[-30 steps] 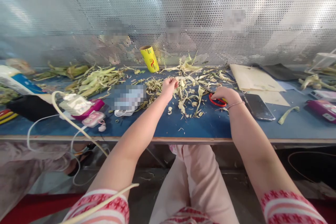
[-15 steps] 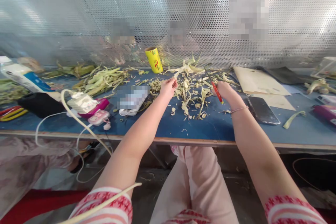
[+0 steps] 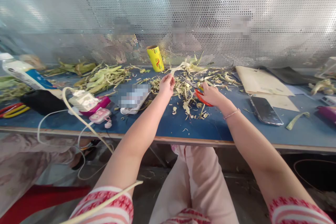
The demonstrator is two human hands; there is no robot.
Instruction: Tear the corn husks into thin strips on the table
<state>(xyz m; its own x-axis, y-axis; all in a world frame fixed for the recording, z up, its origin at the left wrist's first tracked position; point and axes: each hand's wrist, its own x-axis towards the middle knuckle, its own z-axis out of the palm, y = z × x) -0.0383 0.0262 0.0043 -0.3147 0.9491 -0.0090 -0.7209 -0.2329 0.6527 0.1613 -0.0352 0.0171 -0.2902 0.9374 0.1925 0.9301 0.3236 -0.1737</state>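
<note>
The left hand [image 3: 166, 84] pinches the near end of a pale plant strip [image 3: 180, 66], which runs away and to the right over the tabletop [image 3: 210, 129]. The right hand [image 3: 211, 94], farther from it, holds red scissors [image 3: 203, 100], blades pointing left and away, near the strip.

Glossy dark phone screen [image 3: 265, 111]; dull, perforated metal panel [image 3: 199, 10].
</note>
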